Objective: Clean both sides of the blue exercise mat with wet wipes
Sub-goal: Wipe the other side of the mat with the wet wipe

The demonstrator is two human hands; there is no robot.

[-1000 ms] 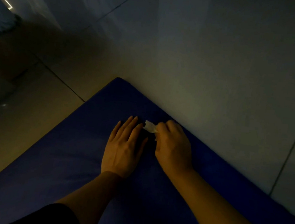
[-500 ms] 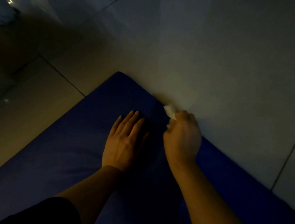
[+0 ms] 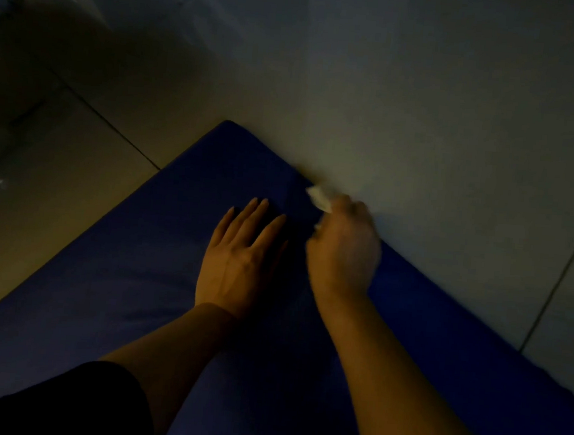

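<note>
Head view: nearest, a dark sleeve [image 3: 58, 402] is seen. The blue exercise mat [image 3: 101, 288] is spread on the tiled floor [image 3: 59, 165]. The left hand [image 3: 237, 258] is laid flat on it, fingers straight. Farther, at the mat's right edge, a white wet wipe [image 3: 320, 196] is held in the right hand [image 3: 343, 249], its grip curled round it.

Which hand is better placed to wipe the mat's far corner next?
Right. The right hand grips the wet wipe at the blue exercise mat's edge, near that corner. The left hand lies flat on the mat, holding nothing.
</note>
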